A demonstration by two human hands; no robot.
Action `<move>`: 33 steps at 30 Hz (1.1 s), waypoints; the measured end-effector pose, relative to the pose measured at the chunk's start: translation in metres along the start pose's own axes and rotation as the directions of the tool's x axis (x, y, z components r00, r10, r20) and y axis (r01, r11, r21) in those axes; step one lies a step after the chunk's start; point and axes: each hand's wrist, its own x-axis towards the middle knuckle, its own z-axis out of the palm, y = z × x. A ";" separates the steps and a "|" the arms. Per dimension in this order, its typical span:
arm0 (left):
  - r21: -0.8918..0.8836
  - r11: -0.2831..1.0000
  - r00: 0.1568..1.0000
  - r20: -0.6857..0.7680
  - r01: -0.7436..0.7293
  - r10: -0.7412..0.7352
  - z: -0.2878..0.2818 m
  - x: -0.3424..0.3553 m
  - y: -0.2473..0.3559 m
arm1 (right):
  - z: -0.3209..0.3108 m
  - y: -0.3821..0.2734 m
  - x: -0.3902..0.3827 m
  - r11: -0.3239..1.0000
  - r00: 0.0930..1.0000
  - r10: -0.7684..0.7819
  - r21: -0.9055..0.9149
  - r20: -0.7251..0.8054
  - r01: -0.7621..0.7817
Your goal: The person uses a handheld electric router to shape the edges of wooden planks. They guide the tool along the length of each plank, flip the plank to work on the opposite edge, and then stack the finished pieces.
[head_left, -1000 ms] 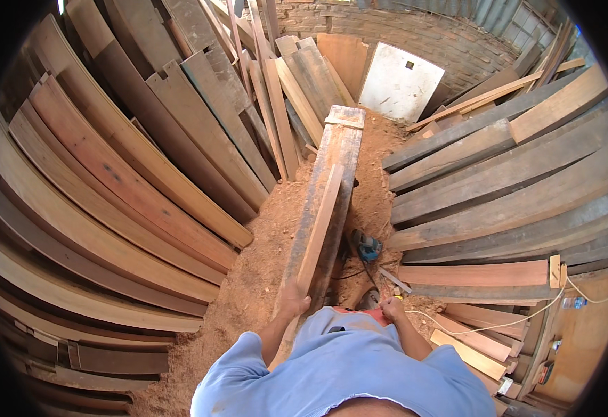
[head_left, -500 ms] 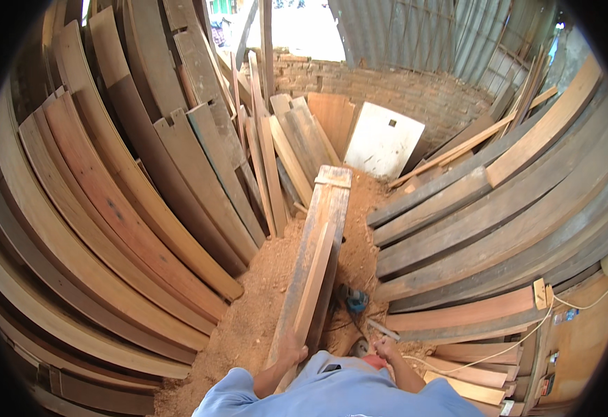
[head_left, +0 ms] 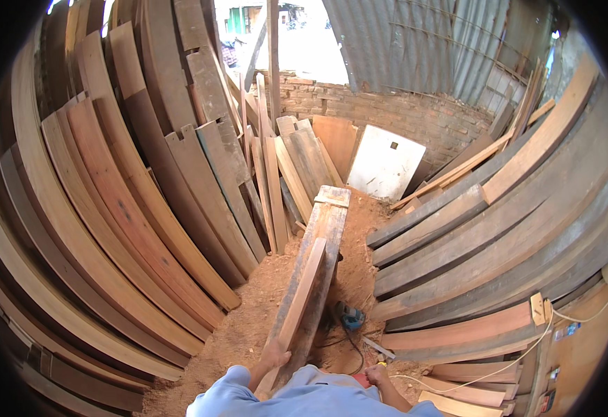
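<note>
A long, narrow wooden strip (head_left: 304, 292) lies lengthwise on a weathered wooden bench (head_left: 331, 215). My left hand (head_left: 274, 354) is closed round the strip near its close end. To the right of the bench, by my body, my right hand (head_left: 377, 374) is closed, and a small yellow bit shows at its fingers. What it belongs to is too small to tell. A blue power tool (head_left: 351, 317) with a dark cord rests on the sawdust floor right of the bench. A flat grey strip (head_left: 379, 347) lies just beyond my right hand.
Tall boards (head_left: 119, 201) lean in a dense row along the left. Stacked planks (head_left: 457, 271) fill the right side, with a pale cord (head_left: 484, 359) running over the lower ones. A white panel (head_left: 386, 163) stands against the brick wall (head_left: 415, 115). Sawdust (head_left: 248, 320) covers the floor.
The view has tilted up slightly, so the scene sits lower. The strip's far end now shows lower on the bench, closer to me. My right hand has drawn back toward my body, showing the yellow bit.
</note>
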 end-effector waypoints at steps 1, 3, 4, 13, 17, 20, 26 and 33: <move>0.011 1.000 0.999 0.033 0.018 -0.019 -0.002 -0.004 -0.001 | 0.008 0.011 -0.006 1.000 1.000 -0.001 0.000 0.021 0.001; 0.067 0.998 0.998 -0.055 -0.007 0.011 -0.003 -0.009 0.006 | 0.011 0.028 -0.014 0.999 0.998 0.035 0.014 0.061 -0.036; 0.095 0.995 0.994 -0.112 -0.009 0.020 -0.005 -0.013 0.007 | 0.013 0.025 -0.021 0.999 0.995 0.043 0.013 0.094 -0.044; -0.044 0.995 0.964 -0.256 -0.091 0.077 0.013 -0.052 0.006 | -0.078 0.115 -0.012 0.993 0.995 0.067 0.101 -0.071 -0.059; 0.126 0.992 0.967 -0.248 -0.026 0.056 0.010 -0.106 -0.028 | -0.118 0.137 -0.038 0.992 0.999 0.008 0.126 -0.042 -0.002; 0.168 0.984 0.967 -0.253 0.056 -0.012 0.019 -0.147 -0.001 | -0.145 0.173 -0.036 0.998 0.995 0.042 0.059 -0.089 -0.037; 0.266 0.943 0.857 -0.513 0.202 -0.039 0.060 -0.176 -0.023 | -0.155 0.186 -0.051 0.987 0.997 0.059 0.151 -0.040 -0.053; 0.173 0.938 0.870 -0.452 0.301 -0.196 0.045 -0.172 -0.001 | -0.160 0.187 -0.063 0.965 0.998 -0.055 0.254 -0.034 0.062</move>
